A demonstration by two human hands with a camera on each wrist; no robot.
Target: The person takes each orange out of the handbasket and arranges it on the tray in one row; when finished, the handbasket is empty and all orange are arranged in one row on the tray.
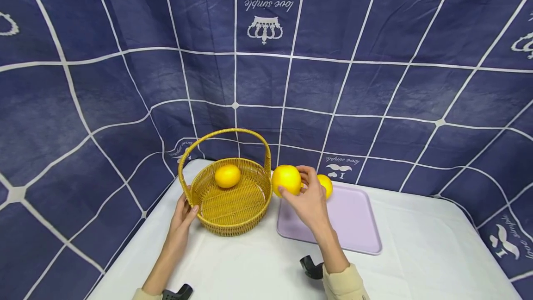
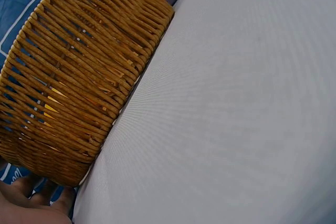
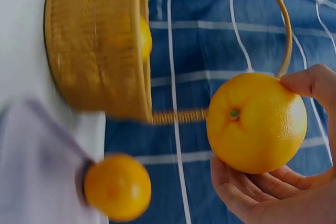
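Observation:
My right hand holds an orange between thumb and fingers, just right of the wicker basket's rim. In the right wrist view, the held orange shows a small green stem mark. My left hand grips the left side of the round wicker basket, its thumb near the rim by the handle. One yellow-orange fruit lies inside the basket, toward the back. A second orange sits at the back of the lilac tray, partly hidden behind my right hand.
A tall arched handle rises over the basket. The white-covered table extends in front and to the right. Behind and at the left hangs a navy curtain with white grid lines.

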